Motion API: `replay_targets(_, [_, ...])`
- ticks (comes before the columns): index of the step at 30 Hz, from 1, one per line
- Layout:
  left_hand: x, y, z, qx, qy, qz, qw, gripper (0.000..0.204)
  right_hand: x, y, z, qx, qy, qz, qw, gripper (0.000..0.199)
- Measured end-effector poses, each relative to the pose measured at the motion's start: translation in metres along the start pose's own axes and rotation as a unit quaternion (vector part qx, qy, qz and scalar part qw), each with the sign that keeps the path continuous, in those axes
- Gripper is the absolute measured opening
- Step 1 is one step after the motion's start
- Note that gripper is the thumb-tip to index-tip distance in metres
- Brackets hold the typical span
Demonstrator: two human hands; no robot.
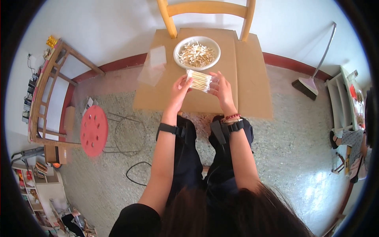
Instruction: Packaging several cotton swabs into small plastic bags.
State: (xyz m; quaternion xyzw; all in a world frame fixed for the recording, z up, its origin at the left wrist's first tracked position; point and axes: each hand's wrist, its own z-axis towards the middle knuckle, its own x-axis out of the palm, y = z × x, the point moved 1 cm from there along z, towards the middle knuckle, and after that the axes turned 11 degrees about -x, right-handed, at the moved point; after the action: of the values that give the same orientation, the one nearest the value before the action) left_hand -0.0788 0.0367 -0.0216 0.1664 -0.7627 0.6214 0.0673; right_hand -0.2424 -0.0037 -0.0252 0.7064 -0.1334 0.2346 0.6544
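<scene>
Closest of all, long dark brown hair [185,213], far down on the near side of a round white bowl [218,57]. Between hair and bowl, two black trouser legs [189,166]. Inside the bowl, a big messy heap of loose cotton buds [196,55] with tan sticks and white tips. Just on the near side of the bowl, a small see-through plastic pack of cotton buds [200,81], with sticks side by side. Held between two hands, apart from each other: gripped at the left end by the left hand [181,88], and at the clear right end by the right hand [222,87]. Around the right wrist, a red bead bracelet [232,116]. Under the bowl, a flat brown cardboard sheet [252,79]. Just left of the bowl, a thin, see-through plastic piece [158,57]. Behind the bowl, a yellow wooden chair back [205,7]. Far left of the bowl, a round red stool [93,131] with holes. Far right of the bowl, a broom [306,87] with dark bristles, near the white wall [292,23].
</scene>
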Motion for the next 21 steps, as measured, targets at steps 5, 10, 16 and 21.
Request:
replay_targets(5, [0.016, 0.017, -0.013, -0.012, -0.024, -0.047, 0.999, 0.031, -0.010, -0.002, -0.020, -0.013, 0.086, -0.061, 0.994, 0.035])
replay_targets(10, [0.032, 0.034, -0.016, -0.017, -0.012, -0.039, 0.999, 0.034, -0.044, -0.010, -0.027, -0.018, 0.111, -0.146, 0.983, 0.032])
replay_targets(16, [0.032, 0.042, -0.015, -0.007, -0.026, 0.001, 1.000, 0.037, -0.038, -0.008, -0.044, 0.037, 0.063, -0.085, 0.994, 0.035])
replay_targets(21, [0.041, 0.036, -0.017, -0.020, -0.070, -0.022, 0.997, 0.041, -0.047, -0.003, -0.041, -0.010, -0.003, -0.191, 0.982, 0.034])
